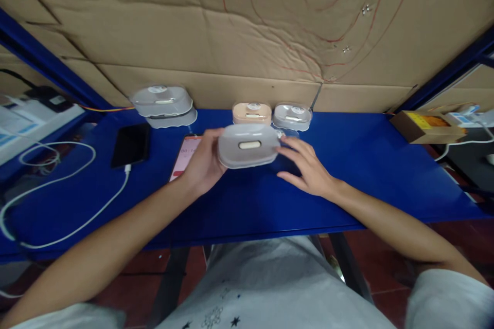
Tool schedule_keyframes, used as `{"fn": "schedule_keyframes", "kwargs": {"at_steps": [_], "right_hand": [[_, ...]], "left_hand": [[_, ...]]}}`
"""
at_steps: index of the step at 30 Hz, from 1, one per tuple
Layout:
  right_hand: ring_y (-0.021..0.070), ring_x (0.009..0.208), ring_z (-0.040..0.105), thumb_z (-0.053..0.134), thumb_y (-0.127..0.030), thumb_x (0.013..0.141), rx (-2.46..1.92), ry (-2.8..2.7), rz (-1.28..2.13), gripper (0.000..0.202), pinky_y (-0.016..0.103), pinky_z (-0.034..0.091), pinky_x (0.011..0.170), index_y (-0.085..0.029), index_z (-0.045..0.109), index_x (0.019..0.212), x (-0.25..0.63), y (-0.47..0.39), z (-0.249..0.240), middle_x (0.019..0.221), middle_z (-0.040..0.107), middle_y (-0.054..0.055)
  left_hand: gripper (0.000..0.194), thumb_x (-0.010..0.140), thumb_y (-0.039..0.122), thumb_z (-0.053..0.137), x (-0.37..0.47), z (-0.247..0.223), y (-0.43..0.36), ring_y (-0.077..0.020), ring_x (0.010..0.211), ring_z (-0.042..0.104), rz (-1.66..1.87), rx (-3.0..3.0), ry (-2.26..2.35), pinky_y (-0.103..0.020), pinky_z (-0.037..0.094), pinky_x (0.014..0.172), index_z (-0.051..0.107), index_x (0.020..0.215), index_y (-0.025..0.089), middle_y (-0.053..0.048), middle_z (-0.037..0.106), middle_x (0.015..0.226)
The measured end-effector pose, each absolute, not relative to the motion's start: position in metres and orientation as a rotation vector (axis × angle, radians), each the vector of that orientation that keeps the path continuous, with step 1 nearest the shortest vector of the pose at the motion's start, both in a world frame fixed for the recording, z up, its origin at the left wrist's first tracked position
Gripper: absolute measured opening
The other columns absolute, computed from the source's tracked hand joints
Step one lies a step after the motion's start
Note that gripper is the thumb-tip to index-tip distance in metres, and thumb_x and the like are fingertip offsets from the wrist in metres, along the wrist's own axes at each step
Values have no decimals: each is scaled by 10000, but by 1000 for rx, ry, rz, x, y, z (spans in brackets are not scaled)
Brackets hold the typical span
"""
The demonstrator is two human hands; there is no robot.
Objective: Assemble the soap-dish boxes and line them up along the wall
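My left hand (208, 162) grips the left end of a grey oval plastic box (231, 151), raised above the blue table. A pale elongated piece (250, 145) sits in the middle of the face turned to me. At the box's right end is my right hand (304, 164), its fingers spread; whether the fingertips touch the box I cannot tell. Part of a round white sticker shows just behind that end, mostly hidden. Beyond the held box stand a peach box (250, 113) and another grey box (292, 117), both with clear lids and round stickers.
More grey boxes (162, 103) are stacked at the back left. A lit phone (185, 157) lies partly behind my left hand, and a dark phone (131, 145) is on a white cable (104, 211). An open cardboard box (420, 128) stands right. Cardboard (154, 36) lines the back.
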State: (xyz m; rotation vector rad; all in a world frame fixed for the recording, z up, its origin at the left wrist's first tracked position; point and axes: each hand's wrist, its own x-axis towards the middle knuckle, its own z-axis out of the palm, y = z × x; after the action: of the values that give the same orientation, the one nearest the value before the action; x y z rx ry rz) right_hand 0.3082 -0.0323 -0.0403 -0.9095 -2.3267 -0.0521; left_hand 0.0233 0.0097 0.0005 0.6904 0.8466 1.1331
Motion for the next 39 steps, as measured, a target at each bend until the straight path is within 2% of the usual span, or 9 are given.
{"fn": "schedule_keyframes", "kwargs": {"at_steps": [4, 6, 10, 14, 19, 22, 26, 33, 39], "right_hand": [[395, 1638, 334, 536, -541, 1087, -1338, -2249, 31, 650, 666, 329, 1287, -256, 401, 1655, 318, -16, -53, 1731, 422, 164], [436, 1629, 325, 543, -568, 1070, -1469, -2247, 68, 634, 717, 303, 1269, -250, 455, 1612, 323, -9, -58, 1695, 465, 175], [425, 1434, 552, 639, -627, 1008, -1474, -2185, 90, 630, 719, 400, 1188, -276, 525, 1518, 328, -4, -60, 1434, 634, 167], [387, 1265, 654, 612, -651, 1019, -1409, -2125, 160, 661, 646, 562, 1070, -264, 510, 1545, 330, -5, -57, 1382, 599, 170], [331, 1462, 535, 373, -560, 1140, -1262, -1990, 223, 569, 612, 467, 1245, -296, 419, 1642, 327, -8, -57, 1528, 517, 158], [342, 1597, 393, 411, -534, 1137, -1105, -2150, 250, 630, 623, 379, 1312, -338, 279, 1721, 321, -17, -57, 1687, 368, 148], [352, 1673, 261, 491, -487, 1125, -931, -2379, 301, 742, 617, 350, 1330, -353, 129, 1758, 311, -30, -52, 1788, 223, 139], [378, 1646, 325, 639, -442, 1072, -809, -2445, 165, 811, 643, 393, 1304, -357, 199, 1747, 308, -34, -43, 1757, 314, 148], [386, 1620, 365, 694, -428, 1043, -772, -2423, 105, 778, 658, 402, 1295, -367, 302, 1713, 308, -34, -44, 1707, 391, 144]], "left_hand": [[217, 962, 398, 649, 9, 14, 26, -195, 803, 755, 1271, 595, 851, -295, 639, 709, 750, 1001, 210, 14, 828, 895], [255, 1011, 436, 591, 5, 16, 31, -210, 873, 765, 1291, 586, 866, -315, 644, 745, 741, 1028, 231, 11, 835, 940], [266, 1059, 449, 560, 5, 9, 33, -218, 905, 768, 1253, 565, 901, -347, 638, 817, 714, 1021, 235, 12, 826, 905], [224, 1023, 439, 653, 8, -3, 33, -237, 891, 776, 1205, 571, 926, -365, 648, 821, 702, 999, 222, 4, 812, 847], [219, 1040, 408, 660, 15, -11, 28, -232, 868, 791, 1028, 641, 926, -336, 663, 762, 731, 1019, 202, -40, 827, 890], [274, 1092, 398, 598, 21, -14, 22, -203, 853, 779, 930, 654, 909, -286, 643, 743, 755, 996, 195, -51, 833, 929], [307, 1093, 412, 610, 26, -17, 12, -194, 869, 765, 809, 686, 821, -245, 612, 742, 801, 1004, 189, -70, 838, 965], [364, 1103, 438, 594, 25, -19, 8, -195, 954, 766, 778, 775, 801, -226, 604, 797, 842, 1032, 181, -90, 849, 1046], [423, 1030, 563, 677, 23, -16, 4, -258, 1095, 771, 744, 894, 724, -277, 626, 859, 829, 1129, 181, -123, 843, 1152]]}}
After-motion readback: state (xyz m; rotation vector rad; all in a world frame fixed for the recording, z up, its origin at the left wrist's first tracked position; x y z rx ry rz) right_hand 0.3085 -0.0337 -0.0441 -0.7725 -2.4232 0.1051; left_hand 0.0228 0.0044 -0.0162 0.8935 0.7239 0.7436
